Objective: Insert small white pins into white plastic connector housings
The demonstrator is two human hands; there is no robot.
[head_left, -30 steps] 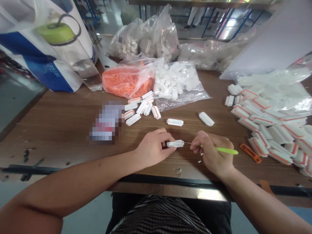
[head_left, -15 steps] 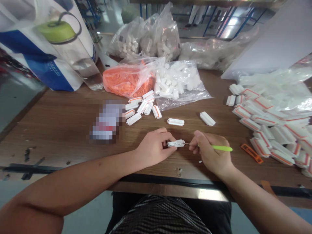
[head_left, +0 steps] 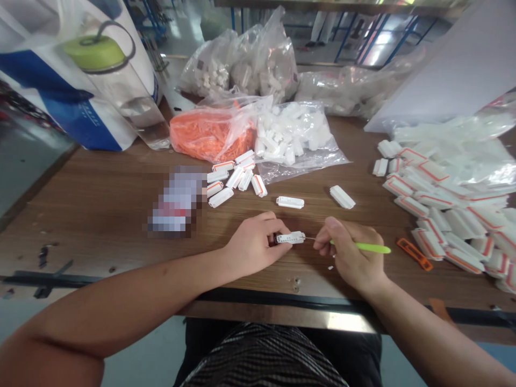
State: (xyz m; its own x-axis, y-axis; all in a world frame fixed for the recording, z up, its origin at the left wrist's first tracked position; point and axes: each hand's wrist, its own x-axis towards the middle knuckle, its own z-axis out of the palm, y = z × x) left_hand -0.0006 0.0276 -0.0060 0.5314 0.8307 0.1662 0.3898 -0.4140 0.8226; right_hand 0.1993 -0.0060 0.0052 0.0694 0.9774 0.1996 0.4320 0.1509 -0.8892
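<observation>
White block points rightward, long axis crosswise.

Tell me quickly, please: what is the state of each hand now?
Left hand: closed, holding a small white plastic part.
Right hand: closed, holding a thin green-handled tool.

Dk. top w/ thin lt. lines – blk bottoms – L hand & R hand bare.

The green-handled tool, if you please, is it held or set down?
Held: the right grip is closed on the green-handled tool; its shaft points toward the white part in the left grip.
</observation>
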